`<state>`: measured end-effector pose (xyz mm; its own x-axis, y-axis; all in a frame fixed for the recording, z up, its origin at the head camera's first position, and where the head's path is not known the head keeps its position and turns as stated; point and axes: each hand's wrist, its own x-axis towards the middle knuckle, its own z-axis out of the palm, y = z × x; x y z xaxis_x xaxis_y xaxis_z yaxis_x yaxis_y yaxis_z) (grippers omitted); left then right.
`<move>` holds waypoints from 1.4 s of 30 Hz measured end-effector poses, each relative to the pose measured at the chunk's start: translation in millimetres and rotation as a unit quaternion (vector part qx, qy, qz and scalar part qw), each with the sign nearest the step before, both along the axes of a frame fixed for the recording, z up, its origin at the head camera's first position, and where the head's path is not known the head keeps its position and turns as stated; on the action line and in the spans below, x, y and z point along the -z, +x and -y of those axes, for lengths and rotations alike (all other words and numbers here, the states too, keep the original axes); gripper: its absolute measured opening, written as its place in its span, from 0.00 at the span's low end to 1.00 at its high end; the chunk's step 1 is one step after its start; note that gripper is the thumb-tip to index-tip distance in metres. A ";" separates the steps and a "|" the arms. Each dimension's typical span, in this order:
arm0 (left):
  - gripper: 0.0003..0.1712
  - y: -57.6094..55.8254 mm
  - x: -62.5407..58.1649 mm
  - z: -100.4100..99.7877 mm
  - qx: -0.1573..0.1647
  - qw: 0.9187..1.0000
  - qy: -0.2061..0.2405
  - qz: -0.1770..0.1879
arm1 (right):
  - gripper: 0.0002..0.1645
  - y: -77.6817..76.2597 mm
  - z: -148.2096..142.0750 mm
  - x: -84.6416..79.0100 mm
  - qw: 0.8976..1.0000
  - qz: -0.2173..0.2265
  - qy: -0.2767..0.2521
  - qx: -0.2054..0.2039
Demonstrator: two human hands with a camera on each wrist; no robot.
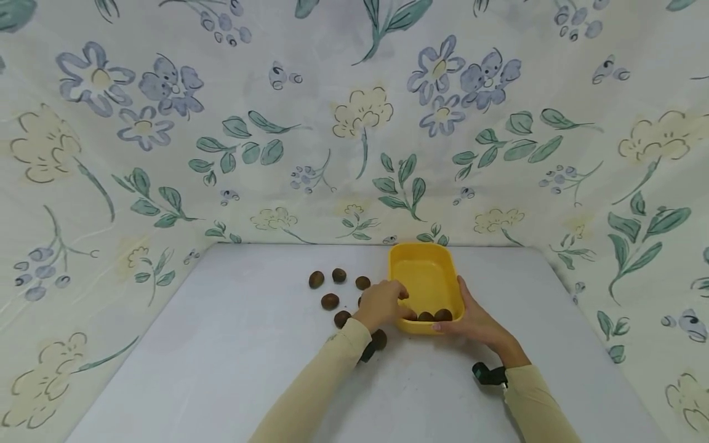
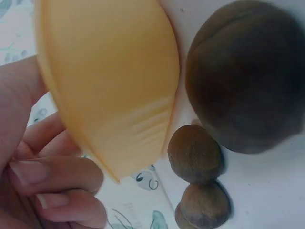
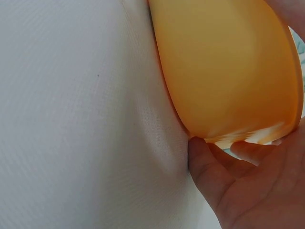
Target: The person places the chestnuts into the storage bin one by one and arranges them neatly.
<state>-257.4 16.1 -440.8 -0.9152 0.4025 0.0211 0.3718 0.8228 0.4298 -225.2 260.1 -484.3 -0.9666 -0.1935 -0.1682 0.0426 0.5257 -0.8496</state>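
A yellow tray (image 1: pixel 425 275) stands at the back of the table, with several round brown nut-like balls (image 1: pixel 443 315) along its near inner side. My left hand (image 1: pixel 382 304) reaches over the tray's left wall, thumb and forefinger apart above the balls. In the left wrist view its fingers (image 2: pixel 71 174) are loosely curled past the rim, with nothing seen between them. My right hand (image 1: pixel 471 320) grips the tray's near right corner. The right wrist view shows its fingers (image 3: pixel 205 164) against the outer wall, low near the table.
More brown balls lie loose left of the tray, such as one ball (image 1: pixel 330 301) and another ball (image 1: pixel 316 279). One ball (image 1: pixel 379 339) sits beside the left wrist. A floral curtain (image 1: pixel 354 123) rises behind the white table (image 1: pixel 232 344) and at both sides.
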 end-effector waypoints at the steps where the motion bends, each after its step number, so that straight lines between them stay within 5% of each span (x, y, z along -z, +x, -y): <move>1: 0.27 2.0 -1.3 2.6 -0.001 1.000 0.009 -0.003 | 0.85 0.3 -0.3 0.2 1.000 0.000 0.001 0.001; 7: 0.26 8.9 -14.6 30.4 -0.033 0.994 0.106 -0.016 | 0.85 0.6 0.3 0.0 1.000 -0.003 0.011 0.005; 13: 0.21 8.4 -17.8 70.8 -0.064 0.973 0.218 -0.035 | 0.85 3.3 1.1 -0.5 1.000 0.004 0.010 0.011; 20: 0.18 1.5 -14.7 113.6 -0.090 0.955 0.273 -0.071 | 0.86 3.5 1.9 2.4 1.000 0.005 0.002 0.010; 27: 0.19 -1.8 -7.4 136.7 -0.133 0.943 0.297 -0.067 | 0.85 3.3 1.6 3.6 1.000 0.007 -0.001 0.009; 42: 0.20 -17.4 13.0 153.5 -0.174 0.951 0.250 -0.043 | 0.86 -0.7 1.3 2.5 1.000 -0.001 -0.001 0.013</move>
